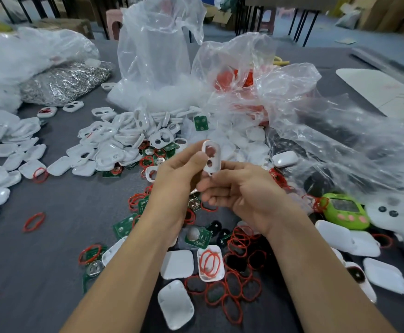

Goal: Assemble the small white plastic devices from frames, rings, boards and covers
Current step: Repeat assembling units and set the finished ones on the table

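Frame point(217, 152), white, two openings, upright, held above the grey counter point(40, 260). Left hand point(179, 179): grip clamped on the frame's left edge, thumb across it. Right hand point(241, 191): grip curled at the frame's lower end, apparently pinching it; contact partly hidden. Beneath the hands: red rings point(238, 239), green boards point(197, 237), white covers point(177, 264). Behind: heap of frames point(114, 143), clear plastic bags point(157, 51).

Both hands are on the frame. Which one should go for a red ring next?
Right, probably. The left hand pinches the frame by its side and could keep it; the right hand holds only its lower end, and the red ring heap lies just below its wrist.
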